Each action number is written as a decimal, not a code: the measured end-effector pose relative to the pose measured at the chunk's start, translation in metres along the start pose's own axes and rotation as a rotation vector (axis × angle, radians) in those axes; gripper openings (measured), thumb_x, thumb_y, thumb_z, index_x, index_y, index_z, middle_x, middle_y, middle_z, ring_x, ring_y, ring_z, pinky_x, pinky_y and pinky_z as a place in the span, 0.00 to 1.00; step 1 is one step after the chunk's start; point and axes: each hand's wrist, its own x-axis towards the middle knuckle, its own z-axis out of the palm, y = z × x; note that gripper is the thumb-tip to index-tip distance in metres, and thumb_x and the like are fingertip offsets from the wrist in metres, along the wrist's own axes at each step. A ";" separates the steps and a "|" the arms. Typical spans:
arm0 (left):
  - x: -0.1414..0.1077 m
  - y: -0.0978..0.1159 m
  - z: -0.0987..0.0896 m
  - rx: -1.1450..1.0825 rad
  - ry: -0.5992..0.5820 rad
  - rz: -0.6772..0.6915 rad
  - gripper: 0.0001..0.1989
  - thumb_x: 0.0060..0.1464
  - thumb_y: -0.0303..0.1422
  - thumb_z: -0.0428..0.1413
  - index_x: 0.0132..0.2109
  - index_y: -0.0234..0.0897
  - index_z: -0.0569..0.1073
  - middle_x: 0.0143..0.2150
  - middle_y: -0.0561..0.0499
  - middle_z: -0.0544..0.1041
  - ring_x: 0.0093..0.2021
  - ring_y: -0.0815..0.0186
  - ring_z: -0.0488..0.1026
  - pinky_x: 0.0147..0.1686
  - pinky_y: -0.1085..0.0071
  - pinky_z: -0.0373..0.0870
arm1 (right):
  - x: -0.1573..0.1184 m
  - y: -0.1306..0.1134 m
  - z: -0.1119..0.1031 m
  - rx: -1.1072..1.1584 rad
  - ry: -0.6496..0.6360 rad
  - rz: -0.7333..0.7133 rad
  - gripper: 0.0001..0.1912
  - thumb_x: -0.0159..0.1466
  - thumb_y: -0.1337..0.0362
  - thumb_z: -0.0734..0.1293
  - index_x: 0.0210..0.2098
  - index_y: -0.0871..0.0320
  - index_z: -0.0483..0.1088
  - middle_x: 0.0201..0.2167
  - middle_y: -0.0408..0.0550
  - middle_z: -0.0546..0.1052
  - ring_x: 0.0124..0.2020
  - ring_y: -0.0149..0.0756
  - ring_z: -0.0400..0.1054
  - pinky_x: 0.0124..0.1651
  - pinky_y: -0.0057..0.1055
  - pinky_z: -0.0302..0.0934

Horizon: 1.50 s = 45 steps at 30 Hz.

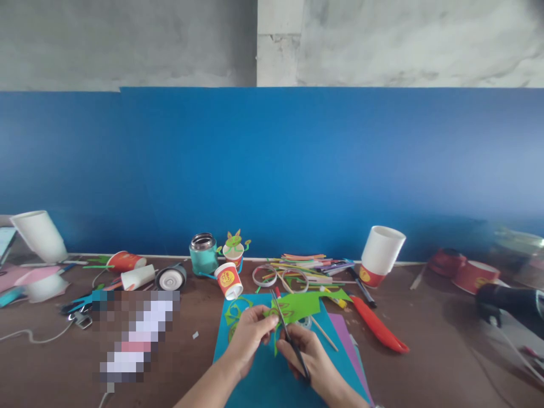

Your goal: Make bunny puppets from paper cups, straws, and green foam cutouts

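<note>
My left hand pinches the left end of a green paper sheet, which has a face-like shape drawn on it. Black-handled scissors are gripped in my right hand, their blades crossing the paper beside my left fingertips. A thin green strip dangles below the cut. Under both hands lies a blue sheet, with a purple sheet showing at its right side. Green paper scraps rest at the blue sheet's upper left. A thin wooden stick lies to the right of the paper.
Behind the hands are a red paper cup, a cup figure with a green face, a teal jar, tape rolls and colourful sticks. A red tool and tall white cups stand rightward. A blue partition closes the back.
</note>
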 end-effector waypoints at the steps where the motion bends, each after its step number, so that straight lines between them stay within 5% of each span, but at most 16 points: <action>1: -0.001 -0.001 0.001 -0.012 0.014 0.006 0.15 0.38 0.40 0.62 0.23 0.36 0.65 0.17 0.60 0.61 0.19 0.75 0.54 0.21 0.75 0.48 | 0.000 0.001 0.000 -0.001 0.003 0.002 0.21 0.53 0.47 0.69 0.23 0.57 0.60 0.12 0.33 0.59 0.12 0.22 0.50 0.14 0.20 0.43; 8: -0.002 -0.001 0.001 0.057 -0.012 0.025 0.14 0.40 0.39 0.61 0.24 0.37 0.65 0.16 0.61 0.59 0.18 0.75 0.52 0.20 0.75 0.47 | 0.000 0.003 0.000 -0.026 -0.005 -0.034 0.23 0.54 0.44 0.66 0.26 0.58 0.62 0.15 0.34 0.60 0.14 0.23 0.54 0.16 0.21 0.49; 22: 0.002 0.005 -0.009 0.081 -0.097 0.010 0.11 0.40 0.36 0.61 0.23 0.36 0.67 0.16 0.61 0.60 0.17 0.76 0.52 0.19 0.75 0.45 | -0.001 0.001 0.000 0.004 -0.033 -0.009 0.22 0.54 0.46 0.68 0.23 0.57 0.60 0.11 0.33 0.57 0.11 0.21 0.49 0.14 0.20 0.43; 33: -0.003 -0.006 0.005 -0.024 0.051 0.023 0.13 0.43 0.38 0.59 0.25 0.35 0.65 0.20 0.57 0.68 0.20 0.75 0.58 0.21 0.77 0.54 | 0.001 0.000 0.000 -0.009 0.000 0.002 0.23 0.53 0.44 0.68 0.25 0.59 0.63 0.12 0.34 0.60 0.11 0.21 0.51 0.14 0.20 0.44; 39: -0.005 -0.002 0.005 0.009 0.029 0.014 0.12 0.43 0.36 0.59 0.24 0.35 0.65 0.19 0.57 0.67 0.19 0.75 0.59 0.21 0.77 0.53 | 0.000 -0.001 0.001 0.005 -0.018 -0.045 0.24 0.53 0.42 0.66 0.28 0.59 0.64 0.15 0.35 0.61 0.14 0.23 0.54 0.16 0.20 0.50; 45: -0.003 0.001 0.002 0.027 -0.015 0.034 0.12 0.41 0.37 0.60 0.23 0.35 0.66 0.18 0.57 0.67 0.18 0.75 0.58 0.19 0.76 0.53 | -0.001 -0.001 0.000 0.003 -0.017 -0.011 0.23 0.53 0.44 0.68 0.25 0.58 0.62 0.13 0.34 0.60 0.12 0.22 0.51 0.14 0.20 0.45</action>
